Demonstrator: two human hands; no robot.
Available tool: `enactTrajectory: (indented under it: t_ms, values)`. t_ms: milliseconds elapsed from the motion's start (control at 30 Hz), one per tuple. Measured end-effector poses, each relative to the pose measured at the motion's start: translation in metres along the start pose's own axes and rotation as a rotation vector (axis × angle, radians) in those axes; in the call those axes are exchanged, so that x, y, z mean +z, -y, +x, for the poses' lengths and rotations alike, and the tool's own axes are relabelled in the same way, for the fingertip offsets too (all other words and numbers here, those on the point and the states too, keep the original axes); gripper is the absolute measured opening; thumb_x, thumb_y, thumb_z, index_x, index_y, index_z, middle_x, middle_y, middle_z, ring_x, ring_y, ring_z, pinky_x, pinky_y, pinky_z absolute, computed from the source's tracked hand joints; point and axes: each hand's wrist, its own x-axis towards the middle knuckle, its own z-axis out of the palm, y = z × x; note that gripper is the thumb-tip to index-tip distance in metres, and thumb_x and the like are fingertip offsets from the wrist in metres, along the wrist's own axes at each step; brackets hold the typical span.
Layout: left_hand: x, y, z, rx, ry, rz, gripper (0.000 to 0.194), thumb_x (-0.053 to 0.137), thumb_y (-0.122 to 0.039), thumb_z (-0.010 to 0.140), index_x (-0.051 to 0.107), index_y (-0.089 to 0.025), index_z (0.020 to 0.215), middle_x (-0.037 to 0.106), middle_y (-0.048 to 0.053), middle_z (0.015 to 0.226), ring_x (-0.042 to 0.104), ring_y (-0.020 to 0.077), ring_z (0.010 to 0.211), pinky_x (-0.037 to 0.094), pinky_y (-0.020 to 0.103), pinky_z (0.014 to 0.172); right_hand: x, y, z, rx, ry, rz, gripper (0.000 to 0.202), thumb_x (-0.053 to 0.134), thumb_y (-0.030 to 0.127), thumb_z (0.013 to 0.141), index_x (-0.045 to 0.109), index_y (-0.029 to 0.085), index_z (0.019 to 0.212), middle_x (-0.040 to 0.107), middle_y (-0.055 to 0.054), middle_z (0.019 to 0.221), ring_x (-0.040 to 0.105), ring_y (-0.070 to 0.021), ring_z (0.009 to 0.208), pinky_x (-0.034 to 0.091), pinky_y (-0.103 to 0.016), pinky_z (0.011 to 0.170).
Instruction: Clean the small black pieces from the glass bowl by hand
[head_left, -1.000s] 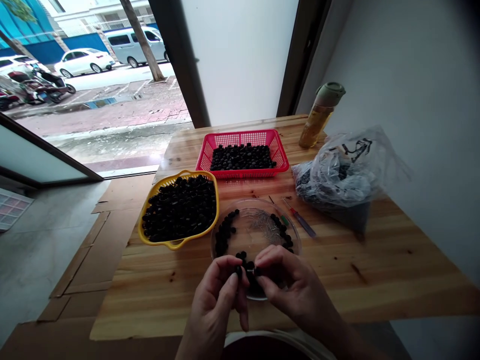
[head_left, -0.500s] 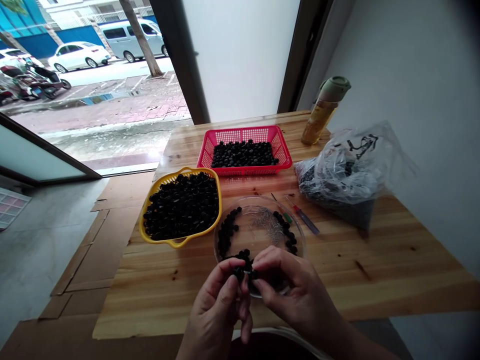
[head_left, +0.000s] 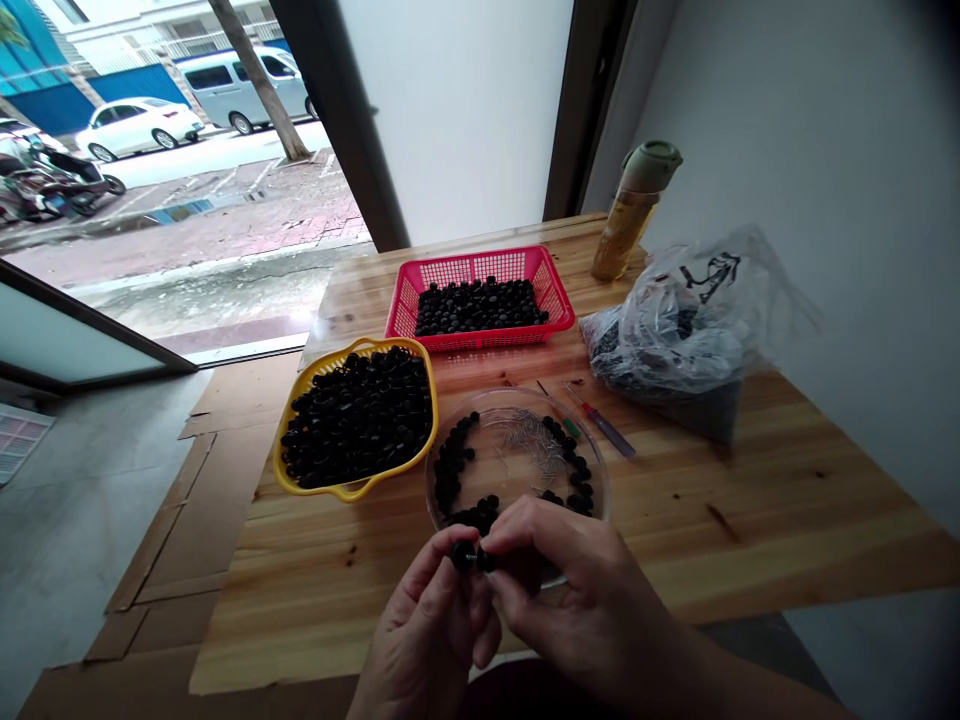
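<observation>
My left hand [head_left: 429,622] pinches a round black plastic cap [head_left: 460,555] between thumb and fingers. In the fingertips of my right hand [head_left: 571,585] is a smaller black piece [head_left: 485,562], level with the cap. A short silvery coil, which looks like a spring [head_left: 472,557], shows between the two. Both hands are closed, over the near rim of a clear round dish [head_left: 606,480]. Black caps [head_left: 450,465] line the dish's sides, and thin metal springs [head_left: 536,440] lie heaped toward its back right. My right hand hides part of the dish.
Left of the dish stands a yellow basket [head_left: 352,492] full of black parts. A red basket [head_left: 480,342] with black pieces sits behind. Two screwdrivers, one green-handled [head_left: 571,428] and one purple-handled [head_left: 616,438], lie near a plastic bag [head_left: 675,350] and a bottle [head_left: 630,225].
Both hands have shifted slightly left and down in view, and the cap in my left hand now shows its round face. The camera view has turned a little.
</observation>
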Motion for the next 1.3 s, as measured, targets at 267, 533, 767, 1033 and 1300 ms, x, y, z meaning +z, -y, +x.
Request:
enactTrajectory:
  t_ms: [267, 533, 767, 1033, 1300]
  values:
    - [-0.004, -0.003, 0.0, -0.004, -0.025, 0.026, 0.034, 0.1, -0.032, 0.066, 0.086, -0.022, 0.095, 0.068, 0.001, 0.066, 0.06, 0.0114, 0.056, 0.05, 0.018, 0.049, 0.004, 0.003, 0.002, 0.02, 0.039, -0.075, 0.011, 0.062, 0.01, 0.088, 0.07, 0.015, 0.09, 0.073, -0.005, 0.078, 0.068, -0.0145, 0.068, 0.052, -0.021, 0.062]
    - [-0.008, 0.001, 0.0, 0.025, 0.005, 0.026, 0.031, 0.098, -0.035, 0.069, 0.087, -0.026, 0.096, 0.074, 0.003, 0.073, 0.062, 0.0112, 0.057, 0.051, 0.018, 0.051, 0.006, 0.005, 0.003, -0.011, 0.053, -0.095, 0.009, 0.061, 0.01, 0.088, 0.069, 0.015, 0.089, 0.073, -0.005, 0.08, 0.068, -0.0142, 0.07, 0.052, -0.02, 0.064]
    - [-0.01, 0.001, -0.001, 0.033, 0.044, 0.056, 0.025, 0.095, -0.037, 0.074, 0.087, -0.029, 0.096, 0.073, 0.002, 0.07, 0.062, 0.0105, 0.058, 0.05, 0.017, 0.054, 0.006, 0.006, 0.005, -0.024, 0.063, -0.092, 0.011, 0.061, 0.007, 0.087, 0.069, 0.014, 0.09, 0.073, -0.007, 0.082, 0.068, -0.0143, 0.071, 0.052, -0.02, 0.065]
    - [-0.016, 0.003, -0.007, 0.247, 0.03, 0.287, 0.023, 0.087, -0.041, 0.083, 0.086, -0.03, 0.103, 0.07, 0.002, 0.094, 0.058, 0.007, 0.061, 0.051, 0.019, 0.06, 0.004, 0.0, -0.001, -0.071, 0.083, -0.035, 0.012, 0.065, 0.006, 0.091, 0.071, 0.015, 0.097, 0.073, -0.006, 0.082, 0.069, -0.0151, 0.074, 0.054, -0.021, 0.066]
    - [-0.018, 0.008, -0.005, 0.338, 0.071, 0.343, 0.021, 0.085, -0.043, 0.085, 0.087, -0.032, 0.102, 0.065, 0.002, 0.1, 0.057, 0.0071, 0.061, 0.05, 0.022, 0.062, 0.002, -0.011, -0.006, -0.181, 0.028, 0.058, 0.021, 0.07, 0.007, 0.093, 0.074, 0.021, 0.108, 0.078, -0.005, 0.093, 0.076, -0.013, 0.083, 0.058, -0.016, 0.074]
